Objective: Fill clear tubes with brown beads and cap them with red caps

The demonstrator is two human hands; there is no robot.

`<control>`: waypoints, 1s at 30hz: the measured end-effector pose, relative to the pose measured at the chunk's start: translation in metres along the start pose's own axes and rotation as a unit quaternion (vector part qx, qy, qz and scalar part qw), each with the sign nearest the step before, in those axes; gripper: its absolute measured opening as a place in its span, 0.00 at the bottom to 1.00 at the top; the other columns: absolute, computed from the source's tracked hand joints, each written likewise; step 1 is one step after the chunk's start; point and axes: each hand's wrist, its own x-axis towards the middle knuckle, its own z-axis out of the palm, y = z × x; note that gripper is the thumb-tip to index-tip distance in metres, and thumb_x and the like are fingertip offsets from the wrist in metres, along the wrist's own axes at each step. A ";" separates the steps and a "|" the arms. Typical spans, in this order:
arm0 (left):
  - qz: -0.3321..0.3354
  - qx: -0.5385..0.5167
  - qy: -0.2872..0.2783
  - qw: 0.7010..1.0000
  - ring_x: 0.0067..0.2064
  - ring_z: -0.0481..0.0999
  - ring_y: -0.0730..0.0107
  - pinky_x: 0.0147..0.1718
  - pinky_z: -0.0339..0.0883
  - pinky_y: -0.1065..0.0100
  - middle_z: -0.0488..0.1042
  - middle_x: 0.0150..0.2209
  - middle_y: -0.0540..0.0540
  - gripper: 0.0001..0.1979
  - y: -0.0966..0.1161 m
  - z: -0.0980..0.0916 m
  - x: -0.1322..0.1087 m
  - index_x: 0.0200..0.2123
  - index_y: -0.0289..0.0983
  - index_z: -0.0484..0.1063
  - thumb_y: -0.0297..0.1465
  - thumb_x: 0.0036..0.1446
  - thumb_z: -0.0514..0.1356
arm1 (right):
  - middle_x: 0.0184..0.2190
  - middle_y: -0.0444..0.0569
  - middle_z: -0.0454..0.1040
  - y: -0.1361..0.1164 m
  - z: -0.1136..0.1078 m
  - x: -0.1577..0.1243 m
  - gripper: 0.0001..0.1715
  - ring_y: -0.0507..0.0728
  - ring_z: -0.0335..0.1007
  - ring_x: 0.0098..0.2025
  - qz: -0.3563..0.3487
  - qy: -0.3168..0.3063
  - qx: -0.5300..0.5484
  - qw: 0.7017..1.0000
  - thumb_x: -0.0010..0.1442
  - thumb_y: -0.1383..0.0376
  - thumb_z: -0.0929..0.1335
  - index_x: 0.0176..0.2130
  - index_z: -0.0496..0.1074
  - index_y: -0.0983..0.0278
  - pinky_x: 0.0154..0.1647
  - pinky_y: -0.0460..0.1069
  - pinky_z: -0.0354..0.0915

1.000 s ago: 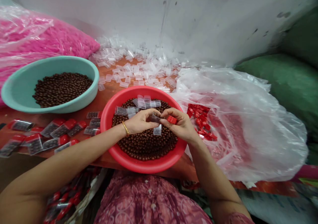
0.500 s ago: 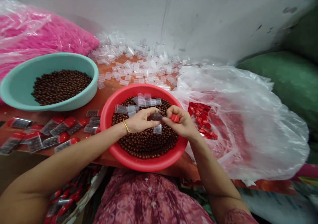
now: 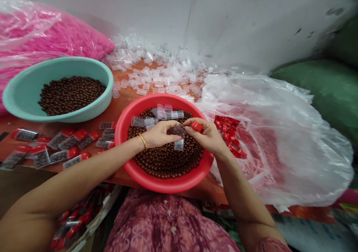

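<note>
Over a red basin (image 3: 167, 186) of brown beads (image 3: 165, 162), my left hand (image 3: 159, 134) is closed round a small clear plastic container (image 3: 178, 131) with dark contents. My right hand (image 3: 208, 136) is closed, with a red cap (image 3: 197, 126) between its fingers, and its fingertips are at the container's open end. Whether they touch it I cannot tell. Several empty clear containers (image 3: 163, 112) lie on the beads behind my left hand, and one more clear container (image 3: 179, 144) rests just below my fingers.
A teal basin (image 3: 19, 99) of brown beads stands left. Filled, red-capped containers (image 3: 67, 140) lie before it; more fill a box (image 3: 75, 222) below. Loose clear containers (image 3: 159, 75) are heaped at the back. Right lies a plastic bag (image 3: 293, 132) with red caps (image 3: 229, 132). Pink bag (image 3: 64, 32) back left.
My right hand has turned the red cap up and brought its fingertips closer to the container's end. My left hand keeps its hold. The whole view has shifted slightly.
</note>
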 end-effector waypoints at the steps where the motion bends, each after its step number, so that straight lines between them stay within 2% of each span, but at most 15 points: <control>1: -0.001 0.019 -0.003 1.000 0.35 0.70 0.72 0.40 0.63 0.69 0.72 0.33 0.49 0.10 0.000 0.000 0.000 0.36 0.32 0.69 0.26 0.46 0.61 | 0.26 0.45 0.72 -0.002 -0.002 0.002 0.08 0.52 0.65 0.28 -0.009 -0.021 -0.022 0.999 0.49 0.61 0.69 0.29 0.71 0.63 0.30 0.47 0.62; 5: -0.016 0.125 -0.009 0.992 0.33 0.70 0.71 0.36 0.63 0.70 0.72 0.30 0.50 0.08 -0.001 0.000 -0.003 0.34 0.32 0.70 0.26 0.47 0.60 | 0.26 0.45 0.73 -0.010 -0.013 0.008 0.06 0.52 0.66 0.28 -0.031 -0.110 -0.125 0.986 0.47 0.65 0.68 0.29 0.73 0.64 0.30 0.46 0.61; 9: -0.036 0.182 -0.015 0.983 0.34 0.71 0.69 0.36 0.63 0.69 0.74 0.31 0.48 0.09 -0.002 0.002 -0.004 0.34 0.32 0.71 0.25 0.47 0.59 | 0.21 0.42 0.71 -0.017 -0.017 0.009 0.08 0.49 0.61 0.22 -0.057 -0.170 -0.234 0.956 0.44 0.71 0.66 0.27 0.74 0.64 0.25 0.44 0.55; 11: -0.036 0.179 -0.018 0.983 0.35 0.72 0.68 0.37 0.64 0.69 0.74 0.32 0.48 0.09 -0.002 0.002 -0.004 0.35 0.31 0.71 0.25 0.47 0.59 | 0.19 0.42 0.69 -0.015 -0.016 0.010 0.08 0.48 0.59 0.21 -0.065 -0.154 -0.263 0.950 0.43 0.72 0.66 0.26 0.74 0.64 0.24 0.44 0.53; 14: -0.017 0.131 -0.026 0.991 0.35 0.72 0.70 0.38 0.64 0.69 0.75 0.32 0.48 0.09 -0.003 0.003 -0.003 0.35 0.32 0.70 0.25 0.47 0.60 | 0.19 0.43 0.69 -0.006 -0.013 0.012 0.06 0.50 0.61 0.22 -0.073 -0.076 -0.272 0.956 0.43 0.71 0.65 0.24 0.73 0.65 0.24 0.45 0.53; 18: 0.000 0.006 -0.008 1.000 0.37 0.72 0.72 0.40 0.65 0.69 0.74 0.34 0.48 0.11 -0.003 0.002 -0.001 0.35 0.33 0.69 0.23 0.45 0.61 | 0.23 0.44 0.71 0.002 -0.013 0.013 0.06 0.52 0.65 0.26 -0.066 -0.014 -0.176 0.982 0.44 0.68 0.66 0.27 0.72 0.63 0.28 0.46 0.59; 21: -0.015 -0.093 -0.001 0.996 0.36 0.72 0.73 0.36 0.65 0.70 0.74 0.34 0.48 0.14 0.001 0.000 -0.001 0.36 0.34 0.67 0.25 0.44 0.63 | 0.25 0.43 0.70 0.001 -0.011 0.011 0.13 0.51 0.63 0.24 0.007 0.021 -0.022 1.000 0.45 0.64 0.67 0.35 0.70 0.61 0.24 0.46 0.59; 25: -0.032 -0.184 0.027 0.982 0.35 0.72 0.73 0.33 0.65 0.71 0.75 0.35 0.46 0.20 0.005 -0.004 -0.002 0.39 0.35 0.66 0.31 0.42 0.67 | 0.18 0.35 0.58 0.000 -0.003 0.010 0.13 0.45 0.45 0.13 0.158 -0.024 0.169 0.973 0.46 0.62 0.64 0.36 0.63 0.60 0.11 0.42 0.44; 27: -0.042 -0.188 0.037 0.981 0.34 0.72 0.73 0.34 0.65 0.70 0.74 0.36 0.46 0.21 0.005 -0.005 -0.002 0.39 0.34 0.67 0.34 0.41 0.68 | 0.19 0.35 0.57 0.001 0.002 0.009 0.13 0.45 0.44 0.12 0.187 -0.042 0.201 0.961 0.44 0.63 0.63 0.34 0.60 0.60 0.09 0.42 0.42; 30: -0.059 -0.170 0.031 0.983 0.34 0.72 0.72 0.33 0.64 0.70 0.74 0.35 0.46 0.21 0.005 -0.004 -0.003 0.39 0.34 0.68 0.36 0.42 0.68 | 0.21 0.36 0.59 0.002 0.004 0.008 0.12 0.44 0.46 0.13 0.194 -0.061 0.215 0.955 0.44 0.61 0.64 0.32 0.60 0.61 0.09 0.41 0.44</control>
